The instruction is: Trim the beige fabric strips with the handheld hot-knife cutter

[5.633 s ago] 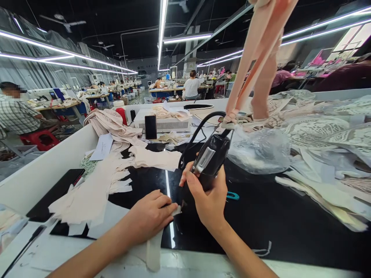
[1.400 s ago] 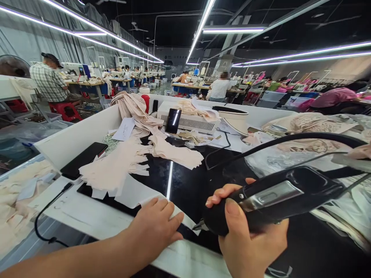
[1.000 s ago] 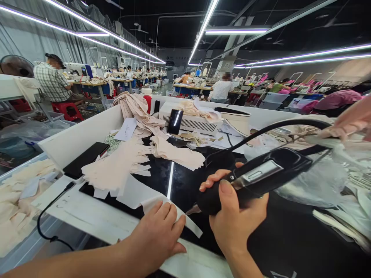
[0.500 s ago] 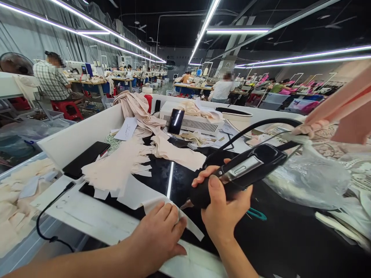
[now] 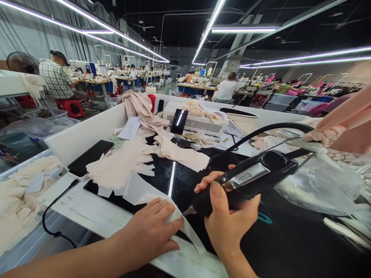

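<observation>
My left hand (image 5: 152,229) is on a thin pale fabric piece (image 5: 137,188) at the table's near edge, its fingers closed on the cloth and a raised fold by the fingertips. In my right hand (image 5: 227,210) is a black corded handheld tool (image 5: 255,175) with a silver lever along its top. The tool's pointed metal tip (image 5: 189,211) meets the fabric edge just right of my left fingers, where a narrow strip of the piece trails toward the right. Whether the tip touches the cloth I cannot tell.
Stacked pale fabric pieces (image 5: 117,164) lie beyond my left hand, near a black phone-like device (image 5: 89,157). Another phone (image 5: 179,121) leans against a vented white box (image 5: 193,119). A plastic bag (image 5: 321,185) and a teal loop-shaped item (image 5: 264,218) are on the right. People sit farther off.
My left fingers now lie flatter on the fabric, with its fold pushed up beside them. The view has shifted slightly. The tool stays in my right hand, its tip still by the fabric edge.
</observation>
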A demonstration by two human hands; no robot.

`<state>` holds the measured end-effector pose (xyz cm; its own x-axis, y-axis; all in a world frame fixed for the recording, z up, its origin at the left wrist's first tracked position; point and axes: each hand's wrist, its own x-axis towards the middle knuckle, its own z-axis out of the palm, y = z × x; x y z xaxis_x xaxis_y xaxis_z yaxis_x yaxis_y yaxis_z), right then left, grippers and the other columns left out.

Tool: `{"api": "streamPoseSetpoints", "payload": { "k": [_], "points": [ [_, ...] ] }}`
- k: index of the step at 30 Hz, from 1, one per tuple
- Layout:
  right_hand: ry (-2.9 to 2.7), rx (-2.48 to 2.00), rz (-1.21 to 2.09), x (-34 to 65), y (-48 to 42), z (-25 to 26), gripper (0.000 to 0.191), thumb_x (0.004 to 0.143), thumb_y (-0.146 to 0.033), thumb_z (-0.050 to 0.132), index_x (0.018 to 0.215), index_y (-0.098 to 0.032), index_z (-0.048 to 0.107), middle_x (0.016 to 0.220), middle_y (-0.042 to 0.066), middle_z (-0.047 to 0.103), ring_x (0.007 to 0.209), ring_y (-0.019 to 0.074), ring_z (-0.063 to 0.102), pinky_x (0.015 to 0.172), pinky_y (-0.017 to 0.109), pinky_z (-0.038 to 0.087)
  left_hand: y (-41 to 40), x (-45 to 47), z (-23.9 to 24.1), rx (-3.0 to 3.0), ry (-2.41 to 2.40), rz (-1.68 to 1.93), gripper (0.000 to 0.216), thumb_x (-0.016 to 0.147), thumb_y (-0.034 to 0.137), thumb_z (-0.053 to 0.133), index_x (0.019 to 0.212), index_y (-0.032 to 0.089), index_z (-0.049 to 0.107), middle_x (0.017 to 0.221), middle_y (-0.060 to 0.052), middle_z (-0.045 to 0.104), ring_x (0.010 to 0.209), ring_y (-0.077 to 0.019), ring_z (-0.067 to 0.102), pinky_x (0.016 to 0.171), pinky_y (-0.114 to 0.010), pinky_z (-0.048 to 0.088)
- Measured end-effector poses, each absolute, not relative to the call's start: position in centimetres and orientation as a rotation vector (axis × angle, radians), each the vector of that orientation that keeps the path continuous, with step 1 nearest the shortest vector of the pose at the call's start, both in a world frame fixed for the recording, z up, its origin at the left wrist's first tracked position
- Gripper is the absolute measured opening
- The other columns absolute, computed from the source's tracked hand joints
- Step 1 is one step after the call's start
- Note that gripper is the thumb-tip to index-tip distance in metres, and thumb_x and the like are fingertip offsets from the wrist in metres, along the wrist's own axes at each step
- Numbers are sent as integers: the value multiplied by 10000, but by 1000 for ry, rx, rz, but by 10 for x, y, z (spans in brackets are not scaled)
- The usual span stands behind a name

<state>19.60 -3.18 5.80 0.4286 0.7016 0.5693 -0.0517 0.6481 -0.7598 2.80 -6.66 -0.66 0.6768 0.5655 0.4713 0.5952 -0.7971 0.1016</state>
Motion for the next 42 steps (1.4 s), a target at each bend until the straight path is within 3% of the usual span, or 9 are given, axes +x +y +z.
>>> {"api": "streamPoseSetpoints", "payload": {
  "k": [19,27,33,36,39,42],
  "points": [
    [-1014,-748,541,190,-14,60,372,852,-313,819,1133,-254,584,769,-76,695,551,121,625,557,306,564,-63,32,-13,-2786,-930,-788,710,743,543,954,1266,185,635,1251,-141,708,1173,-309,703,1054,-485,590],
    [-978,-689,543,193,-18,65,422,809,-291,846,1140,-250,588,749,-60,692,555,144,625,505,295,558,-63,32,-13,-2829,-960,-722,654,804,555,906,1277,191,639,1304,-135,695,1211,-301,690,1118,-470,548],
    [-1007,-711,561,194,-21,59,365,858,-282,827,1136,-257,593,786,-59,702,562,134,633,548,308,576,-64,31,-8,-2863,-969,-724,647,808,523,911,1286,180,643,1289,-145,694,1231,-321,678,1124,-489,545],
    [-1027,-708,549,197,-17,57,388,861,-314,834,1152,-256,584,779,-65,693,563,137,628,551,313,571,-63,25,1,-2953,-979,-760,480,944,441,812,1313,190,635,1283,-124,703,1228,-285,682,1137,-459,535],
    [-1031,-726,518,201,-9,59,383,843,-357,853,1085,-250,576,769,-64,683,568,139,616,547,312,564,-58,12,10,-3038,-1036,-734,270,1061,228,637,1328,186,631,1315,-103,709,1248,-236,675,1194,-441,479],
    [-1008,-741,485,207,-3,65,372,826,-376,863,1015,-245,570,753,-63,675,561,135,604,549,308,560,-49,-1,14,-3080,-1035,-619,332,1005,2,530,1249,179,670,1320,-87,720,1255,-211,669,1194,-405,467]
  ]
}}
